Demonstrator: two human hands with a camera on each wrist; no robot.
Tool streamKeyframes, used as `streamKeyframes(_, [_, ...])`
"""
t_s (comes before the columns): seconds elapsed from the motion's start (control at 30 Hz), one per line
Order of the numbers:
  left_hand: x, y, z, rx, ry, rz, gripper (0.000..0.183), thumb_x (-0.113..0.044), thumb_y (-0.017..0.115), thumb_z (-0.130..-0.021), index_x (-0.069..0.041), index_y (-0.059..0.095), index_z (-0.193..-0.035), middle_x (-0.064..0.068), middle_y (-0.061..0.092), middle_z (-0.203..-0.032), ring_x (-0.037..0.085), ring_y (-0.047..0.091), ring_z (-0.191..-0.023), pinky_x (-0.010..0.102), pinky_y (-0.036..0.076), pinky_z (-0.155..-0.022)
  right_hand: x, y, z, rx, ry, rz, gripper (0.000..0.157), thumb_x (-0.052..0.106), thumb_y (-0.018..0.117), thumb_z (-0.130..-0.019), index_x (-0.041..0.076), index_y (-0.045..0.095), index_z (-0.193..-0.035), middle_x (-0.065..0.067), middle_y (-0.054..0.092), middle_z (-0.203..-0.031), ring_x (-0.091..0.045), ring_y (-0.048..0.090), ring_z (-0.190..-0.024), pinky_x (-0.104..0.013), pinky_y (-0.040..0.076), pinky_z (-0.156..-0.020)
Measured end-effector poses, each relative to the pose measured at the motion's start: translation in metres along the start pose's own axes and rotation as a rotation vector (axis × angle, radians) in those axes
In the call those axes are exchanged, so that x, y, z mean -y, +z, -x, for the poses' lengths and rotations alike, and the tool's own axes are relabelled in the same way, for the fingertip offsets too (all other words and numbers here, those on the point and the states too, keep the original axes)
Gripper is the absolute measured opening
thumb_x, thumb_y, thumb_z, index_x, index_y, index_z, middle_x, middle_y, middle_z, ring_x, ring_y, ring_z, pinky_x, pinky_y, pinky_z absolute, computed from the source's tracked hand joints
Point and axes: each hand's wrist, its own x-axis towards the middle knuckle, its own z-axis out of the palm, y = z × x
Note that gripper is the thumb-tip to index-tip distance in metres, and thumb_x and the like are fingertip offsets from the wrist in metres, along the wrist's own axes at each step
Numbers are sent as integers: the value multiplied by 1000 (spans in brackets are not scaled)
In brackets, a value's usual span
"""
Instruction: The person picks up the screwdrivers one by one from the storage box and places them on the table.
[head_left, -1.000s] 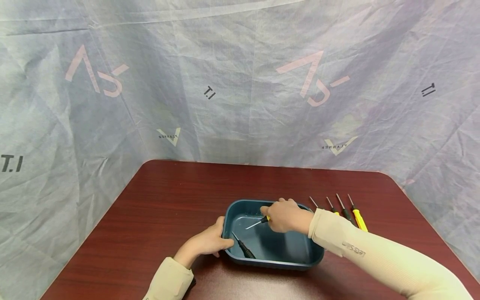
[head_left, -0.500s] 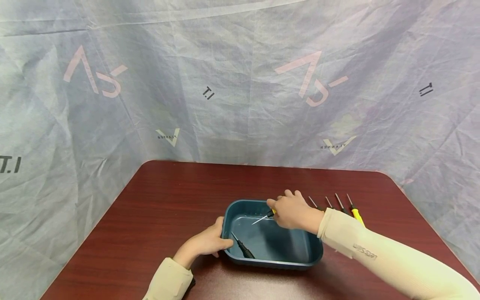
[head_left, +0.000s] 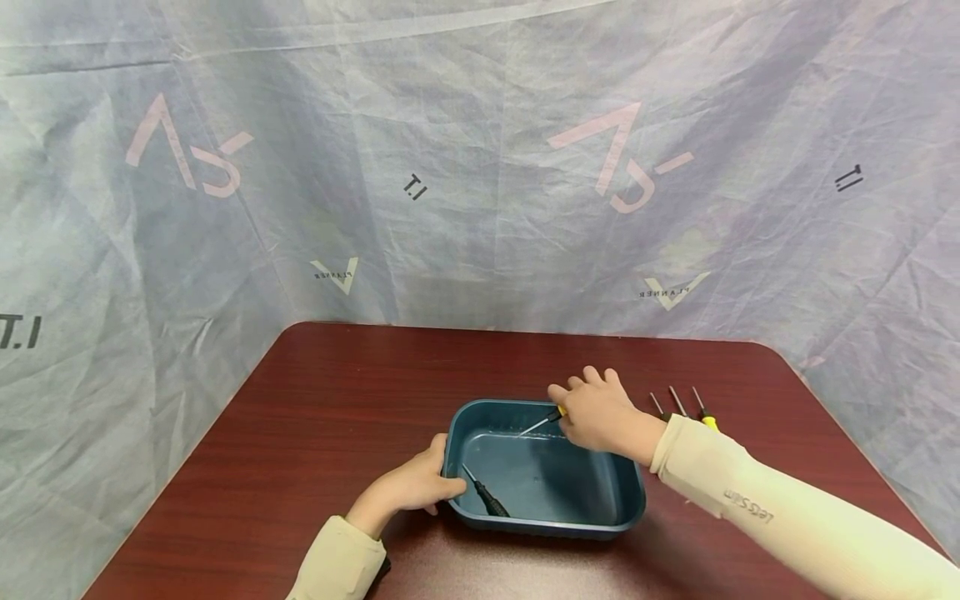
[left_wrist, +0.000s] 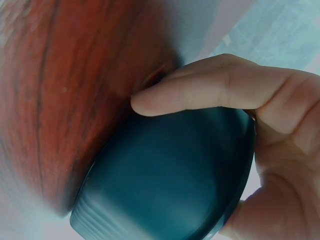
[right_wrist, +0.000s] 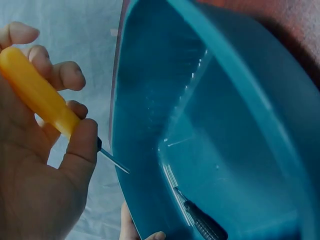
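Note:
My left hand (head_left: 420, 482) grips the left wall of a blue plastic bin (head_left: 555, 527), its thumb over the rim. In the left wrist view, a finger (left_wrist: 195, 90) lies along the bin's outer wall. Over the bin's far right side, my right hand (head_left: 596, 412) pinches a yellow-handled screwdriver (right_wrist: 42, 95) between thumb and fingers, the other fingers loosely spread. Its thin metal shaft points left and down above the bin, and my hand covers most of the handle in the head view. Inside the bin, near its left end, lies a black-handled screwdriver (head_left: 487, 496).
Several more screwdrivers lie to the right of the bin, partly hidden behind my right sleeve; one has a yellow handle (head_left: 709, 422). The dark red wooden table (head_left: 360, 375) has rounded far corners. A printed grey cloth (head_left: 480, 167) hangs behind it.
The right hand has moved right and farther back with the yellow-handled screwdriver, toward the bin's far right rim. It now hides one of the loose screwdrivers. My left hand and the bin stay put.

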Motion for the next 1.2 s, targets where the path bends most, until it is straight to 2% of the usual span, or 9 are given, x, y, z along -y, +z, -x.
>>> streamKeyframes(0.33, [-2, -1, 1, 1, 0, 3, 72, -15, 57, -77, 7, 18, -132, 11, 50, -81, 21, 51, -62, 35, 48, -49, -14, -1, 3, -37, 29, -22, 9, 23, 56, -82, 19, 49, -85, 1, 44, -74, -23, 35, -74, -39, 26, -62])
streamKeyframes(0.67, [-1, 0, 1, -2, -4, -3, 72, -16, 57, -76, 7, 18, -133, 11, 51, -80, 21, 52, -62, 36, 49, -50, -28, -4, 7, -24, 79, -49, 17, 24, 59, -82, 17, 53, -95, -1, 47, -79, -24, 37, -77, -41, 26, -64])
streamKeyframes(1.2, [-1, 0, 1, -3, -6, -8, 71, -16, 57, -77, 7, 19, -132, 11, 51, -82, 21, 52, -62, 36, 49, -50, -57, -1, 11, -5, 160, -107, 14, 22, 58, -82, 15, 51, -93, -2, 46, -76, -26, 36, -73, -42, 25, -61])
